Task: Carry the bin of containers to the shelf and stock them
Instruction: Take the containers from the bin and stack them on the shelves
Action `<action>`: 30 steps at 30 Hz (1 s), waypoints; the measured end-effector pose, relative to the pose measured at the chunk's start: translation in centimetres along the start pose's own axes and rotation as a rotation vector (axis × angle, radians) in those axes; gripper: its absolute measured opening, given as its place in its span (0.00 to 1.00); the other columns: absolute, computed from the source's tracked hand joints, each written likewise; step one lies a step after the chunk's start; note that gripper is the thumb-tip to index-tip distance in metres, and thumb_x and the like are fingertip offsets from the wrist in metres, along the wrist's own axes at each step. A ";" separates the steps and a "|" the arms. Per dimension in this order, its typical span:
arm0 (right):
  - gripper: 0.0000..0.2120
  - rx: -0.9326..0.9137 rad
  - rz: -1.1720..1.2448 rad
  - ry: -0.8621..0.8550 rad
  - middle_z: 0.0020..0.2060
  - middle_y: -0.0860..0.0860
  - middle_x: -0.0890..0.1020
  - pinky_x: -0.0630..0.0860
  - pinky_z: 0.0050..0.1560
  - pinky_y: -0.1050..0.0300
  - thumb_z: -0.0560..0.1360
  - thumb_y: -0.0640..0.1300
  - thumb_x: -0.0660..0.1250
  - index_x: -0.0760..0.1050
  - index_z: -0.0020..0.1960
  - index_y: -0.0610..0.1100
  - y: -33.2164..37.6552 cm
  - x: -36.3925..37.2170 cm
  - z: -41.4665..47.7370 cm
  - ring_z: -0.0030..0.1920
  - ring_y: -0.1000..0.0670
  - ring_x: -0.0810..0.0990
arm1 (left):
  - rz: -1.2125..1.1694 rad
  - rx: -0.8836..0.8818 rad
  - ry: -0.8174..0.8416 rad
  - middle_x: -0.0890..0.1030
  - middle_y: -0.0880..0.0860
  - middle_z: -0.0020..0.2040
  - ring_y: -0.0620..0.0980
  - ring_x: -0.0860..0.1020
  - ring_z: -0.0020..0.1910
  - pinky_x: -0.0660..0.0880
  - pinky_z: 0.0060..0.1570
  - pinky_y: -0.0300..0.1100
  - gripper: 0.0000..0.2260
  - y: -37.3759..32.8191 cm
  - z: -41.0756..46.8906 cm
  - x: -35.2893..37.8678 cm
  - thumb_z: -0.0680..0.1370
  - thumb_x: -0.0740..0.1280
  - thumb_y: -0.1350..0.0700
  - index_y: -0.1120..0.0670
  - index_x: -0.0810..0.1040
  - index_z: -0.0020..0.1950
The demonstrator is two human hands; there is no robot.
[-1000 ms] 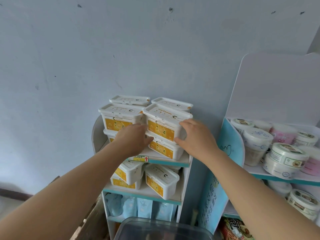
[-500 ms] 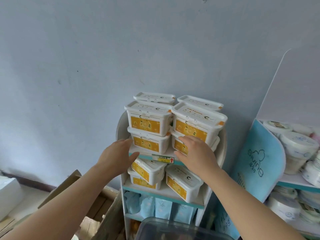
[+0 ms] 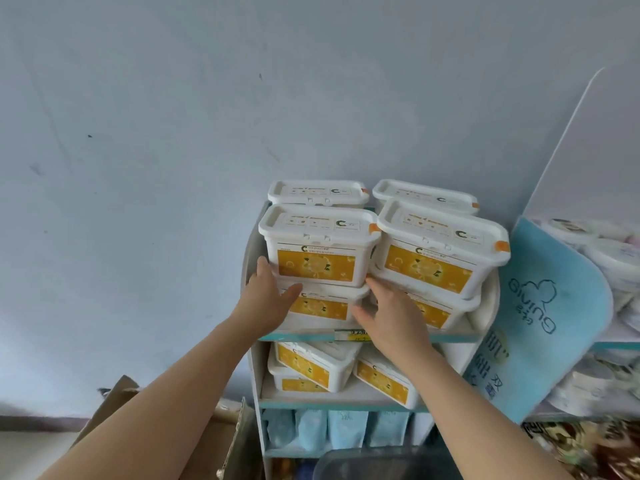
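Observation:
White lidded containers with yellow labels stand on the top board of a narrow white shelf (image 3: pixel 457 337), in two front stacks and a back row. The left front stack (image 3: pixel 317 244) sits between my hands. My left hand (image 3: pixel 266 301) lies flat against its left side, thumb on the lower container (image 3: pixel 322 308). My right hand (image 3: pixel 391 318) presses in the gap beside the right front stack (image 3: pixel 436 251), fingers spread. Neither hand closes around a container. The clear plastic bin (image 3: pixel 377 462) shows at the bottom edge, its inside hidden.
More yellow-labelled containers (image 3: pixel 311 367) lie tilted on the second board, with pale blue pouches (image 3: pixel 346 429) below. A blue-panelled display (image 3: pixel 554 306) of round tubs (image 3: pixel 609 258) stands close on the right. An open cardboard box (image 3: pixel 228 441) sits low on the left. A plain wall is behind.
The view has swung so the shelf sits further right and larger. Both hands have moved up from the shelf's front edge onto the left front stack.

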State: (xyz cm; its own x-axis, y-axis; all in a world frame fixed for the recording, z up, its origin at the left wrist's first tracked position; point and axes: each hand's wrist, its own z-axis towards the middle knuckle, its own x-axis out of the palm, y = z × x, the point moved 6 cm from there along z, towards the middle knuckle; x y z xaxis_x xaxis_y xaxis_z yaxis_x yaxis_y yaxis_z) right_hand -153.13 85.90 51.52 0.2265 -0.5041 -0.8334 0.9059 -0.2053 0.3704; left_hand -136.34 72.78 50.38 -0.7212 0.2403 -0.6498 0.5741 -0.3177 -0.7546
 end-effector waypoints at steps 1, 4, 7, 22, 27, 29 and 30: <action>0.20 0.010 0.006 -0.009 0.55 0.57 0.81 0.79 0.52 0.58 0.74 0.60 0.64 0.74 0.63 0.52 0.0 0.3 0.2 0.54 0.55 0.79 | -0.058 -0.003 0.019 0.74 0.49 0.62 0.50 0.75 0.55 0.76 0.52 0.46 0.20 0.2 0.4 0.1 0.78 0.65 0.48 0.51 0.63 0.67; 0.20 0.053 0.014 -0.024 0.51 0.58 0.82 0.79 0.48 0.59 0.73 0.61 0.64 0.76 0.60 0.52 -0.4 0.9 0.9 0.50 0.56 0.80 | -0.179 0.005 0.038 0.77 0.48 0.61 0.48 0.77 0.54 0.76 0.47 0.40 0.18 0.5 0.9 0.3 0.79 0.64 0.48 0.50 0.67 0.67; 0.18 0.087 -0.001 -0.028 0.43 0.58 0.83 0.75 0.38 0.64 0.73 0.62 0.66 0.79 0.55 0.52 -0.6 1.1 1.4 0.43 0.57 0.80 | -0.263 0.010 0.029 0.78 0.48 0.58 0.47 0.79 0.52 0.75 0.43 0.37 0.15 1.0 0.8 0.4 0.79 0.64 0.49 0.49 0.70 0.65; 0.17 0.072 0.084 -0.002 0.45 0.58 0.85 0.68 0.36 0.68 0.71 0.61 0.69 0.82 0.53 0.53 -0.3 0.9 2.8 0.44 0.58 0.80 | -0.247 -0.102 -0.095 0.78 0.52 0.56 0.50 0.78 0.50 0.74 0.40 0.39 0.15 1.1 -1.4 0.0 0.82 0.56 0.46 0.55 0.71 0.62; 0.18 0.056 0.064 0.009 0.46 0.58 0.84 0.65 0.34 0.71 0.71 0.63 0.67 0.81 0.54 0.53 -0.4 0.9 2.7 0.45 0.58 0.80 | -0.197 -0.126 -0.093 0.79 0.52 0.55 0.51 0.79 0.49 0.74 0.39 0.39 0.16 1.2 -0.9 -0.2 0.82 0.55 0.46 0.55 0.72 0.60; 0.18 0.050 0.072 0.026 0.46 0.58 0.84 0.68 0.36 0.70 0.71 0.63 0.68 0.81 0.54 0.53 -0.3 0.9 2.7 0.45 0.58 0.81 | -0.162 -0.135 -0.073 0.79 0.51 0.55 0.51 0.78 0.49 0.73 0.38 0.38 0.16 1.0 -1.1 -0.3 0.82 0.54 0.47 0.55 0.72 0.62; 0.18 0.050 0.077 0.030 0.46 0.58 0.85 0.71 0.36 0.69 0.71 0.63 0.68 0.82 0.54 0.53 -0.3 0.8 2.7 0.45 0.58 0.81 | -0.126 -0.132 -0.067 0.79 0.51 0.55 0.50 0.78 0.49 0.72 0.37 0.37 0.16 0.9 -1.3 -0.5 0.82 0.54 0.47 0.55 0.72 0.62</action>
State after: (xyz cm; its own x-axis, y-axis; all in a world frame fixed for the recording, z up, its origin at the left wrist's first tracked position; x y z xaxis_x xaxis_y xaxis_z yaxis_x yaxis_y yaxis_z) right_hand -154.20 83.30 51.88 0.3063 -0.4952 -0.8130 0.8665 -0.2087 0.4535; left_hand -134.98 73.54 49.93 -0.8122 0.2077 -0.5451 0.5203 -0.1645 -0.8380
